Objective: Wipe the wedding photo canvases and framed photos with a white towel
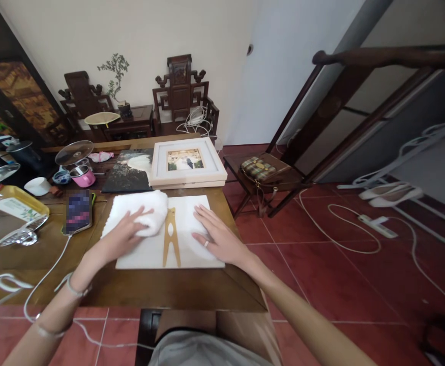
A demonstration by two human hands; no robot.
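Observation:
A flat white board (142, 256) lies near the table's front edge. On it rests a tan, A-shaped piece (171, 239) that looks like a large wooden clothes peg, narrow end pointing away from me. A folded white towel (155, 203) covers the board's far left part. My left hand (125, 231) lies on this towel with fingers spread; some fingertips are hard to tell apart from its folds. Flat on the board's right side is my right hand (218, 236), fingers apart, a ring on one of them. The peg-like piece sits between both hands, touched by neither.
Behind the board stand stacked picture frames (218, 170). To the left are a phone (79, 213) with a white cable, an oil bottle (20, 203), a pink cup (83, 176) and a clear hair claw (24, 234). A chair (279, 170) with a plaid bag stands right.

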